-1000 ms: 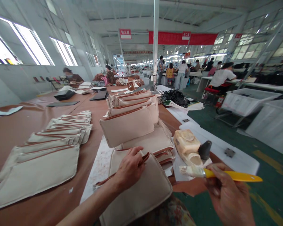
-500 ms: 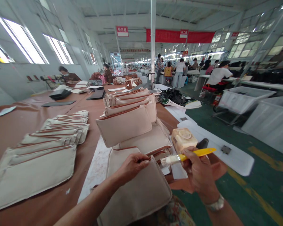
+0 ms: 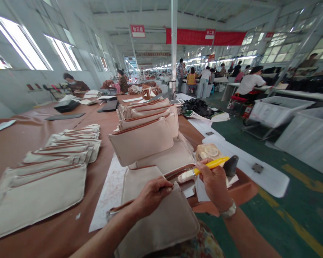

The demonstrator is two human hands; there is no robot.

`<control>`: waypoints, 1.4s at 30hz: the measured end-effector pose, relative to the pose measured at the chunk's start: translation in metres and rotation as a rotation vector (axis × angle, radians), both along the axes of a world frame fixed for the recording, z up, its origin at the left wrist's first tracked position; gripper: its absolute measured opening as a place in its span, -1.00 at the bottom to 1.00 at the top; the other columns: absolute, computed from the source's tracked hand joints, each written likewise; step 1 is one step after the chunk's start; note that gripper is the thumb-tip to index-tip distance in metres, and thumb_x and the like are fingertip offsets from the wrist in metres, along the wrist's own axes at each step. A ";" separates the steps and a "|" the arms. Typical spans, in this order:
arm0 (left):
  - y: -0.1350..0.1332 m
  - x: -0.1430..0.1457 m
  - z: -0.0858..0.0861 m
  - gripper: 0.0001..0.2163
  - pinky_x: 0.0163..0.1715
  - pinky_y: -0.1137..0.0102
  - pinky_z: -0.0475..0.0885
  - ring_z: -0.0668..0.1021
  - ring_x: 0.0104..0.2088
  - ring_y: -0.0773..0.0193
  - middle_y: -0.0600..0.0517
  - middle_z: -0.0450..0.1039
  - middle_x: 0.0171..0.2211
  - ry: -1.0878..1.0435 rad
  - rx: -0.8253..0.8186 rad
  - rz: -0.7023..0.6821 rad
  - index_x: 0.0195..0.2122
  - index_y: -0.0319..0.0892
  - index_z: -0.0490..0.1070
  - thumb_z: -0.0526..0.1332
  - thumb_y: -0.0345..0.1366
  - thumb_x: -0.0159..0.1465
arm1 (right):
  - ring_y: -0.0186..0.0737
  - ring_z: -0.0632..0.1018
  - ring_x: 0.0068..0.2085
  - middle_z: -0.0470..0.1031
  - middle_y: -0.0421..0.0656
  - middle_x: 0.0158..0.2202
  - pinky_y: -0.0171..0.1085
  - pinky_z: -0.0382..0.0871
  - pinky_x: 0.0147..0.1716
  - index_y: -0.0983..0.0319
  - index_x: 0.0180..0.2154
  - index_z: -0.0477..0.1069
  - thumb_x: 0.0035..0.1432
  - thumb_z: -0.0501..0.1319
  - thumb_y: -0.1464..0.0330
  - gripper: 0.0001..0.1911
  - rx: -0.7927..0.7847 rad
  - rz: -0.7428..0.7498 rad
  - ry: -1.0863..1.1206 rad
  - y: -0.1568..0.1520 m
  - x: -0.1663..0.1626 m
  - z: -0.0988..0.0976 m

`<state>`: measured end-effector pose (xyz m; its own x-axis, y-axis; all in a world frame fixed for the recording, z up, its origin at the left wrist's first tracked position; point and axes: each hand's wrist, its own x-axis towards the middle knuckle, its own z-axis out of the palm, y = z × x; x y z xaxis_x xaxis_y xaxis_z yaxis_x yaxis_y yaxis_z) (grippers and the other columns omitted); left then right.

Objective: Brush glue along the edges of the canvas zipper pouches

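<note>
My left hand (image 3: pixel 154 195) pinches the upper edge of a beige fabric pouch panel (image 3: pixel 161 229) with brown trim, lying near my lap. In my right hand (image 3: pixel 214 182) is a paintbrush (image 3: pixel 212 165) with a yellow handle. Its whitish bristles point left, close to the panel's upper corner; whether they touch it I cannot tell. Beyond the brush stands a stained, yellowish glue container (image 3: pixel 207 151), partly covered by my right hand. A dark rounded object (image 3: pixel 230 165) sits beside it. Behind the held panel, a stack of similar beige panels (image 3: pixel 144 139) leans upright.
More beige panels (image 3: pixel 48 193) lie fanned on the brown-covered table (image 3: pixel 97 200) at left. A white pole (image 3: pixel 174 50) rises beyond the stack. White bins (image 3: pixel 281 111) stand on the green floor at right. Several people work farther back.
My right hand has moved left and slightly up with the paintbrush, uncovering more of the dark object. My left hand keeps its pinch on the panel, shifted slightly right and down.
</note>
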<state>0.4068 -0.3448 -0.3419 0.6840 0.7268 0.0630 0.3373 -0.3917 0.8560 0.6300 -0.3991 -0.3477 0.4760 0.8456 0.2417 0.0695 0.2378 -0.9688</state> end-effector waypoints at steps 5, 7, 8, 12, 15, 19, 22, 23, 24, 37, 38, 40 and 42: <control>-0.005 0.001 -0.008 -0.84 -0.24 0.44 0.35 0.50 -0.27 0.25 0.01 0.47 -0.31 0.041 -0.042 0.025 -0.28 -0.19 0.58 0.24 -0.24 0.25 | -0.33 0.26 -0.56 0.25 -0.28 -0.61 -0.33 0.12 -0.57 0.23 -0.45 0.37 0.23 0.25 0.14 -0.67 -0.014 0.066 -0.094 -0.010 -0.008 -0.001; -0.009 0.002 -0.013 -0.87 -0.28 0.45 0.34 0.49 -0.30 0.27 0.03 0.47 -0.32 0.078 -0.040 0.044 -0.31 -0.19 0.57 0.26 -0.27 0.22 | -0.32 0.29 -0.54 0.28 -0.26 -0.60 -0.32 0.14 -0.55 0.24 -0.46 0.39 0.21 0.26 0.15 -0.68 -0.011 0.018 -0.126 -0.010 -0.008 -0.003; -0.011 0.002 -0.015 -0.88 -0.30 0.46 0.33 0.48 -0.32 0.28 0.04 0.47 -0.34 0.100 -0.038 0.064 -0.32 -0.19 0.56 0.26 -0.28 0.22 | -0.32 0.29 -0.53 0.29 -0.26 -0.59 -0.32 0.13 -0.54 0.24 -0.46 0.39 0.22 0.27 0.16 -0.68 -0.006 -0.023 -0.131 -0.011 -0.006 -0.003; -0.024 0.004 -0.021 -0.91 -0.37 0.48 0.29 0.46 -0.38 0.32 0.08 0.47 -0.42 0.148 0.071 0.097 -0.32 -0.17 0.51 0.21 -0.34 0.27 | -0.34 0.28 -0.53 0.27 -0.29 -0.59 -0.34 0.11 -0.55 0.22 -0.41 0.37 0.26 0.24 0.16 -0.70 0.020 -0.146 -0.074 -0.013 0.008 0.001; -0.034 0.004 -0.023 -0.93 -0.37 0.49 0.28 0.47 -0.38 0.35 0.08 0.48 -0.39 0.110 0.273 0.025 -0.32 -0.16 0.47 0.21 -0.35 0.31 | -0.35 0.26 -0.55 0.24 -0.31 -0.60 -0.35 0.13 -0.56 0.22 -0.41 0.34 0.26 0.25 0.15 -0.69 0.031 -0.133 -0.005 -0.017 0.014 0.005; -0.045 0.000 -0.022 -0.86 -0.44 0.48 0.28 0.47 -0.45 0.37 0.05 0.46 -0.43 0.031 0.545 -0.074 -0.27 -0.18 0.45 0.18 -0.26 0.38 | -0.37 0.24 -0.57 0.21 -0.32 -0.59 -0.36 0.10 -0.59 0.21 -0.37 0.34 0.23 0.28 0.14 -0.70 0.018 -0.039 0.074 -0.026 0.012 0.009; -0.051 -0.003 -0.013 -0.85 -0.48 0.45 0.26 0.48 -0.50 0.36 0.04 0.47 -0.46 0.035 0.745 -0.118 -0.28 -0.18 0.45 0.16 -0.25 0.40 | -0.37 0.24 -0.56 0.23 -0.31 -0.57 -0.37 0.08 -0.60 0.21 -0.36 0.34 0.24 0.29 0.16 -0.72 0.003 0.014 0.109 -0.035 0.009 0.011; -0.052 -0.004 -0.008 -0.84 -0.50 0.43 0.24 0.47 -0.52 0.36 0.05 0.47 -0.48 0.053 0.800 -0.137 -0.30 -0.17 0.44 0.17 -0.25 0.40 | -0.38 0.25 -0.56 0.23 -0.30 -0.56 -0.37 0.09 -0.59 0.22 -0.37 0.34 0.24 0.30 0.17 -0.72 -0.005 0.036 0.115 -0.039 0.007 0.011; -0.053 -0.004 -0.003 -0.83 -0.51 0.42 0.23 0.46 -0.54 0.35 0.06 0.46 -0.49 0.074 0.844 -0.164 -0.32 -0.17 0.44 0.17 -0.24 0.39 | -0.38 0.25 -0.56 0.23 -0.30 -0.56 -0.37 0.09 -0.59 0.22 -0.37 0.34 0.23 0.30 0.17 -0.72 -0.016 0.063 0.119 -0.042 0.005 0.011; -0.047 -0.020 0.007 -0.74 -0.53 0.41 0.21 0.44 -0.54 0.34 0.07 0.42 -0.51 0.172 0.867 -0.253 -0.38 -0.17 0.38 0.12 -0.18 0.42 | -0.42 0.25 -0.54 0.25 -0.27 -0.48 -0.42 0.12 -0.61 0.22 -0.42 0.38 0.13 0.37 0.26 -0.77 -0.046 0.168 0.287 -0.082 0.009 0.029; -0.049 -0.020 0.009 -0.72 -0.54 0.41 0.21 0.43 -0.54 0.34 0.07 0.42 -0.52 0.172 0.881 -0.257 -0.39 -0.17 0.38 0.10 -0.16 0.43 | -0.42 0.26 -0.53 0.26 -0.27 -0.47 -0.43 0.12 -0.61 0.21 -0.41 0.38 0.13 0.37 0.28 -0.78 -0.017 0.079 0.297 -0.079 0.008 0.029; -0.052 -0.020 0.015 -0.69 -0.55 0.41 0.19 0.42 -0.56 0.34 0.07 0.42 -0.53 0.175 0.906 -0.254 -0.40 -0.17 0.38 0.07 -0.14 0.45 | -0.41 0.26 -0.52 0.26 -0.27 -0.48 -0.43 0.12 -0.60 0.21 -0.39 0.38 0.15 0.36 0.27 -0.79 -0.007 0.008 0.311 -0.072 0.001 0.027; -0.057 -0.021 0.020 -0.67 -0.55 0.41 0.18 0.42 -0.58 0.35 0.07 0.43 -0.54 0.191 0.918 -0.231 -0.41 -0.16 0.38 0.06 -0.12 0.45 | -0.40 0.24 -0.53 0.25 -0.27 -0.50 -0.41 0.12 -0.60 0.21 -0.39 0.38 0.18 0.35 0.23 -0.76 -0.064 0.115 0.310 -0.068 -0.012 0.021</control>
<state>0.3861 -0.4014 -0.3215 0.8614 0.2961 0.4127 0.2698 -0.9551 0.1220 0.6177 -0.4670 -0.3265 0.4189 0.9069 0.0457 -0.2543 0.1655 -0.9529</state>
